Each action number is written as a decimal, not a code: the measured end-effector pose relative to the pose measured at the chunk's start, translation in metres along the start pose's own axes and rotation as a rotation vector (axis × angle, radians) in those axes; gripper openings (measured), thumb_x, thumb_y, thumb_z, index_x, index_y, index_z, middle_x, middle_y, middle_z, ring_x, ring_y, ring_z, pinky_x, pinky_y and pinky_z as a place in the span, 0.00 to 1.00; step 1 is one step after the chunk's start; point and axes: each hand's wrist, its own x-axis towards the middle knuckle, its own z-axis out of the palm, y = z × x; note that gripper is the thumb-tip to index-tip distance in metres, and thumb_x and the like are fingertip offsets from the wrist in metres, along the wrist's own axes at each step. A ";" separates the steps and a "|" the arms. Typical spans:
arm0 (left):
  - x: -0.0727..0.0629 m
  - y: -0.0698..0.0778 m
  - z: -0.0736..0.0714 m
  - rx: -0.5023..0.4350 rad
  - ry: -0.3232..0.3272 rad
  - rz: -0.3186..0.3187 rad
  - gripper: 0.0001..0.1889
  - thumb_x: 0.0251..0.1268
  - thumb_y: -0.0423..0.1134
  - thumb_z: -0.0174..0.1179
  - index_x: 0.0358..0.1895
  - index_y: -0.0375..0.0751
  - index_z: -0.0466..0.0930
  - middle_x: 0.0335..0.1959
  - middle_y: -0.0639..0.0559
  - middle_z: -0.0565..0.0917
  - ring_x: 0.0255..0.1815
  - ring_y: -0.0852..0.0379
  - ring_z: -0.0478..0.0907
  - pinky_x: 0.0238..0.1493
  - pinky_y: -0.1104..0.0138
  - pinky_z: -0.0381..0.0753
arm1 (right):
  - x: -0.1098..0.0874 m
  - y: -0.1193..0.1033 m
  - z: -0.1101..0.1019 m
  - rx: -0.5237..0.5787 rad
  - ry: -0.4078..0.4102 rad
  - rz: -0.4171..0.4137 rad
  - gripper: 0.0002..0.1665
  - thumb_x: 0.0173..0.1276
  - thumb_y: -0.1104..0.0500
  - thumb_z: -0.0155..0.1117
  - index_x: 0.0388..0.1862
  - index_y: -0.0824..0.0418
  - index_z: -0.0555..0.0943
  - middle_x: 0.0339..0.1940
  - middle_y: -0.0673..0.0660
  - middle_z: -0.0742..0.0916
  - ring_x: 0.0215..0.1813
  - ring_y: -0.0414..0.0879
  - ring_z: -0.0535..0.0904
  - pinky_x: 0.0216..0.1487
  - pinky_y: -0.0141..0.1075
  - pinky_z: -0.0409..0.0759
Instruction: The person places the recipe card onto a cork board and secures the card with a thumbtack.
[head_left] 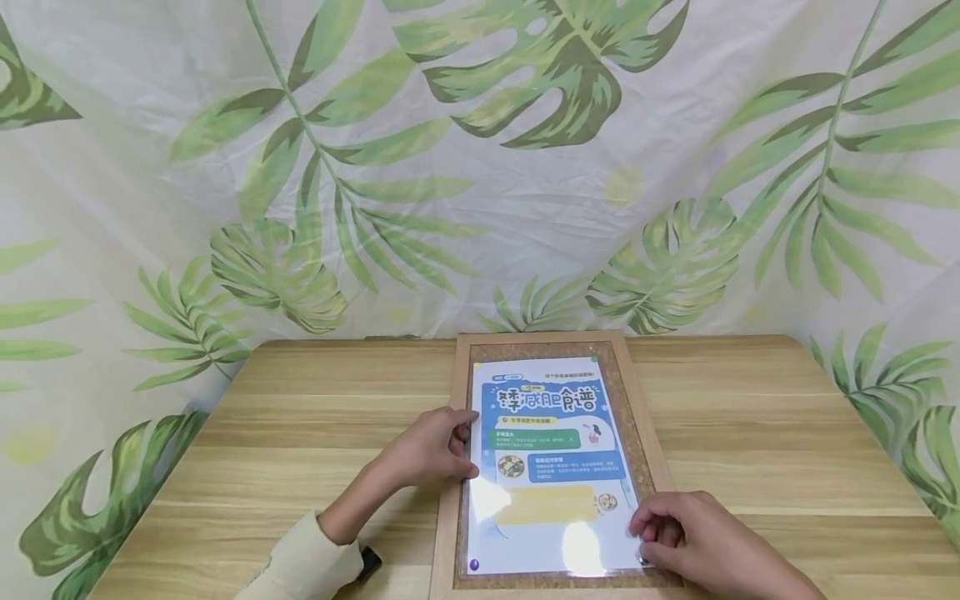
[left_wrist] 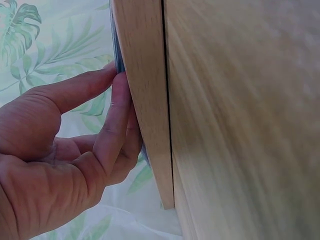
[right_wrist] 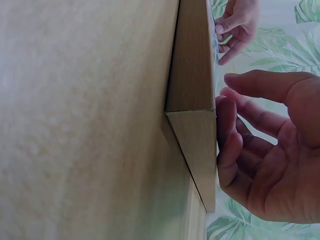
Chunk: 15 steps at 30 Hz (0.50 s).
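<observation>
A printed sheet [head_left: 551,542] with a glossy surface and Chinese text lies on a cork board [head_left: 630,433] with a wooden frame [head_left: 650,417]. My left hand [head_left: 433,448] touches the sheet's left edge, thumb and fingertips apart. Seen from the left wrist, those fingertips rest beside the frame's edge. At the sheet's lower right corner is my right hand [head_left: 693,533], fingers loosely bent and thumb apart from them in the right wrist view. A small dark spot by its thumb is too small to identify. A purple pushpin [head_left: 473,565] marks the lower left corner, a green one [head_left: 595,359] the upper right.
The board lies on a wood-grain table [head_left: 337,392], its top near the back edge. Behind hangs a leaf-patterned cloth [head_left: 525,208]. A small black object [head_left: 369,564] shows beside the left sleeve [head_left: 315,558]. Bright reflections cover parts of the sheet.
</observation>
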 end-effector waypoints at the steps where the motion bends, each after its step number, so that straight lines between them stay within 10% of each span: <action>1: -0.001 0.000 0.000 -0.004 0.002 -0.007 0.43 0.55 0.27 0.80 0.75 0.23 0.71 0.44 0.45 0.79 0.36 0.58 0.79 0.31 0.71 0.80 | 0.000 0.000 0.000 0.000 0.003 -0.004 0.06 0.71 0.61 0.75 0.43 0.55 0.86 0.29 0.42 0.84 0.31 0.30 0.76 0.30 0.28 0.79; 15: -0.016 0.006 -0.016 -0.093 0.034 -0.088 0.31 0.64 0.34 0.77 0.69 0.28 0.79 0.45 0.45 0.83 0.36 0.57 0.85 0.33 0.65 0.86 | -0.001 -0.004 -0.024 -0.268 0.219 0.014 0.16 0.69 0.54 0.78 0.54 0.53 0.88 0.45 0.43 0.89 0.45 0.35 0.82 0.42 0.32 0.84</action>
